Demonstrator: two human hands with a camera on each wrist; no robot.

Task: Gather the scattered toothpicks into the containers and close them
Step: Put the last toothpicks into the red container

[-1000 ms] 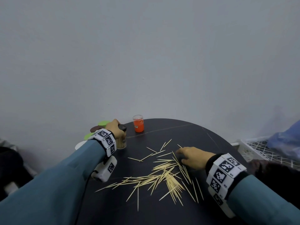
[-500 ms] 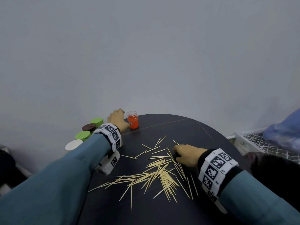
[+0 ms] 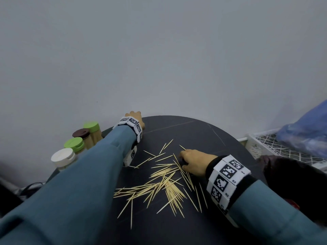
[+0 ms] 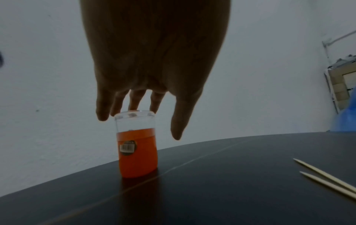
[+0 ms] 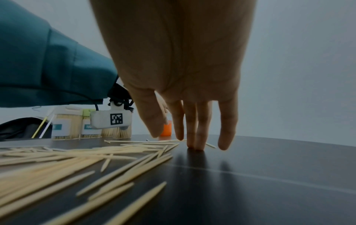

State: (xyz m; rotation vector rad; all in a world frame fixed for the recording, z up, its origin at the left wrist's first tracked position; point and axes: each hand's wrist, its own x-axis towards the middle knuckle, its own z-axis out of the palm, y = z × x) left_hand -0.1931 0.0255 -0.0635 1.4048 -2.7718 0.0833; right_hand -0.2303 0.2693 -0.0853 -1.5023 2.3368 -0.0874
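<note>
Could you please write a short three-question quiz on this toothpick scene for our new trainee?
1. True or false: the left hand grips the orange container.
2. Where do the right hand's fingertips rest? A) on the black table B) on a lid C) in the white basket
3. Fill in: the toothpicks lie ____ on the table.

Key: 1 false, its fingers are only reaching around the clear top; 2 A; 3 scattered.

Toothpicks (image 3: 164, 183) lie mid-table (image 3: 221, 142) before me; four capped containers (image 3: 77, 144) at left edge; small container (image 4: 137, 146) at far edge.
</note>
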